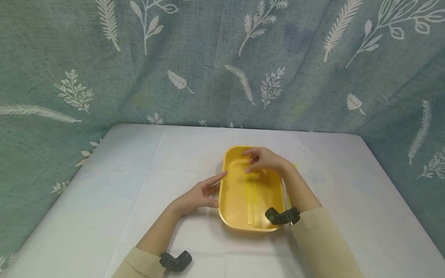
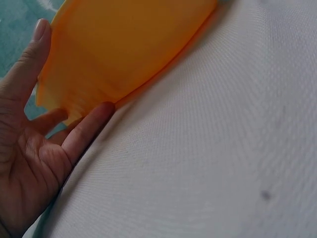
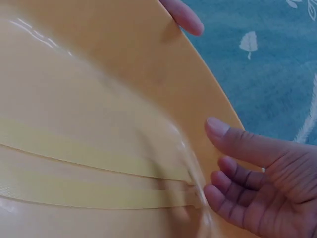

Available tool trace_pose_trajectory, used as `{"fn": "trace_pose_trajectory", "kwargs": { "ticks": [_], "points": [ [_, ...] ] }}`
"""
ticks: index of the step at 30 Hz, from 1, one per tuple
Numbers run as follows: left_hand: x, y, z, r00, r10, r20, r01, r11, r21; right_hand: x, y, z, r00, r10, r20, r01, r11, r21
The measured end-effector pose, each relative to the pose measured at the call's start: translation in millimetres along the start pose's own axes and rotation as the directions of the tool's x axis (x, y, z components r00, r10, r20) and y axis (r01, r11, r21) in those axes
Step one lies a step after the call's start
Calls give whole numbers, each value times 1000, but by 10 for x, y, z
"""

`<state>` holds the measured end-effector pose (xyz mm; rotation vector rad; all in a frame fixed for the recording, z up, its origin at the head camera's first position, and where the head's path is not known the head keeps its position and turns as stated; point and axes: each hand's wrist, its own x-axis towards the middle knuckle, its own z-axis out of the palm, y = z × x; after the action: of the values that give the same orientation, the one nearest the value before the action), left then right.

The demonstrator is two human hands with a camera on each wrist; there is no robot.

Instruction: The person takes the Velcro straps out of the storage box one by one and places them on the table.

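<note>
A yellow plastic tray (image 1: 236, 216) lies lengthwise in front of me. Two flat yellow strips (image 1: 249, 204) run side by side along its floor. My left hand (image 1: 194, 197) is at the tray's left side, fingers spread and fairly straight, fingertips against the outer wall and rim; the left wrist view shows the orange-looking wall (image 2: 129, 44) beside them. Over the far part of the tray is my right hand (image 1: 265, 159), its fingers loosely bent and thumb apart, with nothing between them. In the right wrist view its fingertips are close to the strips' far ends (image 3: 183, 198).
A white cloth (image 1: 174, 162) covers the table. Past the tray's right side, partly hidden by my right forearm, shows a bit of yellow (image 1: 295, 165). A green leaf-patterned curtain (image 1: 208, 77) hangs behind and at the sides. Dark wrist devices (image 1: 176, 261) sit on both wrists.
</note>
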<state>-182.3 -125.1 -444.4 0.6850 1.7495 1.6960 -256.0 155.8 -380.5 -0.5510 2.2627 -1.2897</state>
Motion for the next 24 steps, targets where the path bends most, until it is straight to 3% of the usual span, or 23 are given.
{"fn": "trace_pose_trajectory", "kwargs": {
  "ticks": [6,11,18,24],
  "points": [
    [2,4,4,1000,-27,-2,27,1000,12,51,34,103,997,72,-42,-76,993,-87],
    [3,-8,1,1000,-6,4,6,1000,3,101,61,186,990,116,-76,-127,979,-158],
    [-4,-5,-4,1000,5,6,-6,1000,6,149,59,291,987,88,-132,-126,942,-311],
    [2,2,-6,1000,-6,0,6,1000,23,208,58,363,983,79,-168,-133,929,-344]
  ]
}}
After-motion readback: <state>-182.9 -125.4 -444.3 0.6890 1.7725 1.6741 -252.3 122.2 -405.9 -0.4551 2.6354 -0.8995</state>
